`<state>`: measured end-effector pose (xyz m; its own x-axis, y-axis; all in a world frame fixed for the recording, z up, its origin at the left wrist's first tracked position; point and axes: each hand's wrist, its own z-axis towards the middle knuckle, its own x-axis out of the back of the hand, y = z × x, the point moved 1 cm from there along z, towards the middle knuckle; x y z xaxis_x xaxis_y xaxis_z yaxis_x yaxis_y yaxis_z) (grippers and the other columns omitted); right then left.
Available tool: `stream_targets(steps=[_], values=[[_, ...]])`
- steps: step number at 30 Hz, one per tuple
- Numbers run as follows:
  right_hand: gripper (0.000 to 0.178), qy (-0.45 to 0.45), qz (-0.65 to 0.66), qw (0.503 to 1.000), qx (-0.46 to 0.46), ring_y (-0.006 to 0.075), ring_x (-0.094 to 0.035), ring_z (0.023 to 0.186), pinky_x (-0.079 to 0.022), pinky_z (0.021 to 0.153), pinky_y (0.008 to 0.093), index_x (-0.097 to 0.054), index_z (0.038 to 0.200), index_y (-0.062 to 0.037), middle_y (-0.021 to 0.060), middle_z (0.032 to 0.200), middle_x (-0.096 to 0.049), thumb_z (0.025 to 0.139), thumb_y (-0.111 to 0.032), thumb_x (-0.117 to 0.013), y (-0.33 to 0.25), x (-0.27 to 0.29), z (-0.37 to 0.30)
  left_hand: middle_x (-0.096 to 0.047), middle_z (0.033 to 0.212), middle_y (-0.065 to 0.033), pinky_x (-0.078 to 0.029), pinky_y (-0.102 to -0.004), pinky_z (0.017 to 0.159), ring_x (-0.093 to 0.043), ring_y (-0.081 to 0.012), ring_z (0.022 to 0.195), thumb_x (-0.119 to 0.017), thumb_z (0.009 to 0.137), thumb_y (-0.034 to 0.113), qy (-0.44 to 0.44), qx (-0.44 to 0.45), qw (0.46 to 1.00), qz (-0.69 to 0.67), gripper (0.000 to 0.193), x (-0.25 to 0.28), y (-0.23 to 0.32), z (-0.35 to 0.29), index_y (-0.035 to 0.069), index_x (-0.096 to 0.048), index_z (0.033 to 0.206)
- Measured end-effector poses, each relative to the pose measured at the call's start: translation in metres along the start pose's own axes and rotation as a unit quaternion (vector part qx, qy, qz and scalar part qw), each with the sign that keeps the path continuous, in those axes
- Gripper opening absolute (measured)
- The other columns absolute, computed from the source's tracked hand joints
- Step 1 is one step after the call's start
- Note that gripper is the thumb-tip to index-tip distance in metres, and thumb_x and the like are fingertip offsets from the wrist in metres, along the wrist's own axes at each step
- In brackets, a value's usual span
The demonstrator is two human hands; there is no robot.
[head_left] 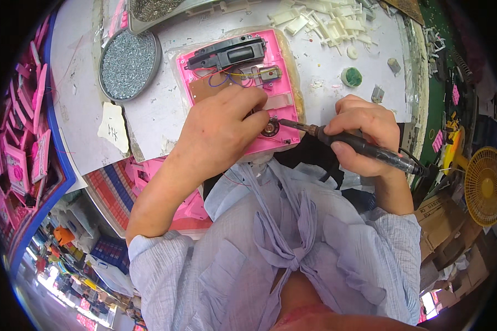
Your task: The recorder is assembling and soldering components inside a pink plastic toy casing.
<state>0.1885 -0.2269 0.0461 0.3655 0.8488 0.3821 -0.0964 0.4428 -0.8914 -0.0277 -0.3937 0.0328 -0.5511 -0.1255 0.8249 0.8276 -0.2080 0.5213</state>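
Note:
A pink plastic housing [284,60] lies in front of me, holding a black plastic unit [226,54], a small motor [269,74], a brown board [210,87], loose wires and a small round speaker [270,128]. My left hand [226,118] rests over the housing, its fingers curled and pinched beside the speaker; whatever they hold is hidden. My right hand [367,129] grips a soldering iron [364,148] by its black handle. The iron's tip points left and reaches the speaker's edge, close to my left fingertips; whether they touch cannot be made out.
A round dish [157,65] of small screws stands at the left, with a metal tray [137,25] behind it. White plastic parts [337,25] are heaped at the back. A green round piece [352,77] lies to the right. Pink parts fill a blue-edged bin [61,154]. A yellow fan [482,186] stands far right.

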Motion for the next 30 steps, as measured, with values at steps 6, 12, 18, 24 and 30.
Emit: stream_targets(steps=[6,12,18,24,30], values=[[0.023,-0.015,-0.021,1.000,-0.005,0.0232,-0.060,0.062,-0.047,0.058,0.0340,-0.072,0.094,-0.0047,0.0060,0.070,-0.064,0.071,-0.005,-0.076,-0.003,0.001,0.005,-0.066,0.102,-0.0075,-0.055,-0.0378,0.065,-0.066,-0.0266,0.083,-0.078,0.073,0.010,-0.004,-0.017,1.000,0.011,0.020,0.000,0.000,0.002,0.007,-0.068,0.091],[0.024,-0.019,-0.026,0.999,-0.035,0.0223,-0.062,0.062,-0.048,0.059,0.0331,-0.072,0.096,-0.0051,0.0045,0.068,-0.064,0.072,-0.005,-0.077,-0.007,0.001,0.007,-0.066,0.102,-0.0071,-0.055,-0.0369,0.064,-0.065,-0.0255,0.082,-0.076,0.075,0.013,-0.014,-0.025,0.999,0.030,0.017,0.002,0.001,0.003,0.007,-0.069,0.089],[0.025,-0.009,-0.018,0.999,-0.035,0.0211,-0.060,0.060,-0.047,0.059,0.0325,-0.073,0.097,-0.0043,0.0031,0.064,-0.061,0.072,-0.006,-0.076,-0.007,0.004,0.004,-0.066,0.105,-0.0072,-0.056,-0.0371,0.065,-0.065,-0.0253,0.084,-0.075,0.074,0.012,-0.015,-0.028,0.999,0.032,0.019,0.001,0.001,0.002,0.007,-0.070,0.091],[0.024,0.030,0.004,0.999,-0.024,0.0169,-0.055,0.057,-0.042,0.055,0.0295,-0.073,0.095,-0.0029,0.0040,0.066,-0.060,0.072,-0.005,-0.076,-0.008,0.012,-0.007,-0.066,0.104,-0.0071,-0.056,-0.0378,0.066,-0.065,-0.0260,0.083,-0.075,0.074,0.011,-0.027,-0.028,0.999,0.037,0.020,0.002,0.002,0.003,0.006,-0.070,0.092],[0.024,0.074,0.038,0.996,-0.039,0.0120,-0.055,0.060,-0.040,0.057,0.0269,-0.071,0.099,0.0016,0.0076,0.078,-0.065,0.077,-0.005,-0.077,-0.009,0.021,-0.021,-0.066,0.104,-0.0086,-0.056,-0.0386,0.067,-0.065,-0.0271,0.084,-0.075,0.073,0.010,-0.002,-0.026,0.999,0.030,0.025,0.000,0.001,-0.001,0.006,-0.070,0.096]])
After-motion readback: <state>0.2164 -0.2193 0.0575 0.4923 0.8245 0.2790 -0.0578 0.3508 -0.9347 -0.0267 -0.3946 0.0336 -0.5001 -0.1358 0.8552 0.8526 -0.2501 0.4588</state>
